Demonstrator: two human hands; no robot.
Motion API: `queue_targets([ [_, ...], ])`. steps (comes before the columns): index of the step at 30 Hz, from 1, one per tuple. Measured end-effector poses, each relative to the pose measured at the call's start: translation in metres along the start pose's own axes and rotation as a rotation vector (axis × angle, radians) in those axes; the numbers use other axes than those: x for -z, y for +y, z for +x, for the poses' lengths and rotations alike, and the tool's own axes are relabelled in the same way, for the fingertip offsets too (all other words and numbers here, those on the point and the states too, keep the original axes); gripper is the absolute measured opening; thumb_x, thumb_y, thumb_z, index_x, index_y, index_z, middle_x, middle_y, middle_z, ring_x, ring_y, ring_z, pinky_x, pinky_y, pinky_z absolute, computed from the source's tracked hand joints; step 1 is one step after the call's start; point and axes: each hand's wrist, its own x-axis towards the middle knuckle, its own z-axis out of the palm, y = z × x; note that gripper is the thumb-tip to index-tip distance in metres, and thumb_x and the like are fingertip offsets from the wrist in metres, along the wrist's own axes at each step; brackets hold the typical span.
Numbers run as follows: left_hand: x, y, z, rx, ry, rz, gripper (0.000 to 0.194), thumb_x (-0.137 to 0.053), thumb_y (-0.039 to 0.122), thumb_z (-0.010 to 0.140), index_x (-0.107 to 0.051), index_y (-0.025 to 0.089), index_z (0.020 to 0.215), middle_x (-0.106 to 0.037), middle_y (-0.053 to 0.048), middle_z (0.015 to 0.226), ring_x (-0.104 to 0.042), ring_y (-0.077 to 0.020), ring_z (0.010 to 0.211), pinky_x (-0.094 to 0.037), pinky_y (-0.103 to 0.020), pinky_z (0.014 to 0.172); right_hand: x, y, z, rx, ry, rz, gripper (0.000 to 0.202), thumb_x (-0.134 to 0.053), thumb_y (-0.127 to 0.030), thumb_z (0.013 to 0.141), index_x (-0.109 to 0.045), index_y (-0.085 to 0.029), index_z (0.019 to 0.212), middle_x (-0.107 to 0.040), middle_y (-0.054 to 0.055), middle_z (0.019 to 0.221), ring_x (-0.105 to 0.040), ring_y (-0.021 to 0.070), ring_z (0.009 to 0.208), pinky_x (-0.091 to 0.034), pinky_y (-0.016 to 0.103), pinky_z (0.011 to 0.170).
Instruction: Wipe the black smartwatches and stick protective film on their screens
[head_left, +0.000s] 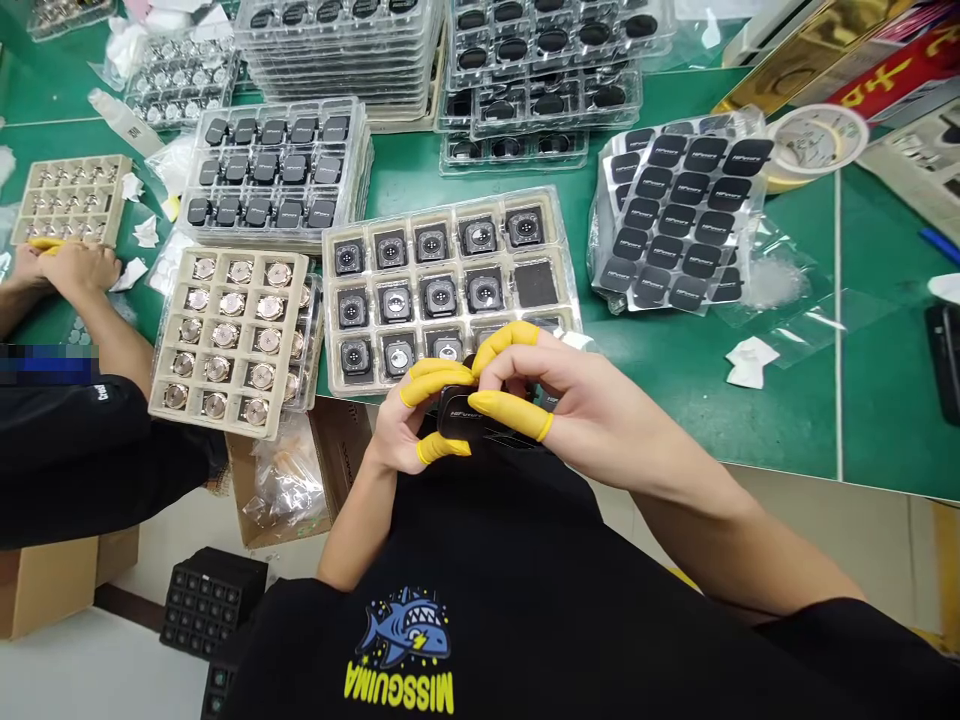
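Yellow finger cots cover several of my fingertips. My left hand (pixel 416 415) grips a square black smartwatch (pixel 459 420) by its sides, with pale lettering on the side facing me. My right hand (pixel 536 390) pinches its upper right edge between thumb and forefinger; whether a thin film is also between them I cannot tell. Just beyond my hands lies a tray of watches (pixel 330 330), holding square black watch bodies with their round sensor backs up. One pocket (pixel 536 285) at its right end holds no watch. My hands hide part of its front row.
Sheets of black square stickers (pixel 679 220) lie right, near a tape roll (pixel 817 140). Left are a tray of round metallic watches (pixel 225 340) and stacked trays of black squares (pixel 266 170). More stacked trays (pixel 555 70) stand behind. Another person's hands (pixel 71 265) work at far left.
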Motion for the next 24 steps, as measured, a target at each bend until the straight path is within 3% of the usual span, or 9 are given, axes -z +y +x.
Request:
queue_targets([
  [13,0.000,-0.002,-0.001,-0.005,0.003,-0.030,0.067,-0.094,0.058,0.096,-0.076,0.029,0.154,-0.081,-0.011,0.126,-0.078,-0.0294,0.116,-0.068,-0.046,0.101,0.000,0.001,-0.001,0.004,-0.009,-0.001,0.037,-0.085,-0.056,0.107,-0.077,-0.025,0.089,-0.070,0.004,0.101,-0.059,0.0172,0.081,-0.051,0.032,0.070],
  [20,-0.001,-0.001,-0.001,0.007,-0.004,-0.040,0.067,-0.095,0.058,0.096,-0.077,0.029,0.154,-0.081,-0.011,0.126,-0.078,-0.0288,0.116,-0.067,-0.045,0.101,-0.003,0.006,-0.003,0.052,0.013,-0.043,0.019,-0.079,-0.031,0.107,-0.075,-0.026,0.089,-0.069,0.004,0.102,-0.059,0.0179,0.081,-0.049,0.033,0.070],
  [24,-0.001,-0.002,-0.001,0.004,-0.001,-0.040,0.068,-0.096,0.059,0.095,-0.077,0.028,0.153,-0.081,-0.012,0.128,-0.078,-0.0289,0.118,-0.067,-0.045,0.104,-0.006,0.011,-0.005,0.092,0.047,-0.128,0.013,-0.074,-0.025,0.108,-0.074,-0.027,0.095,-0.070,0.004,0.104,-0.060,0.0196,0.085,-0.050,0.034,0.072],
])
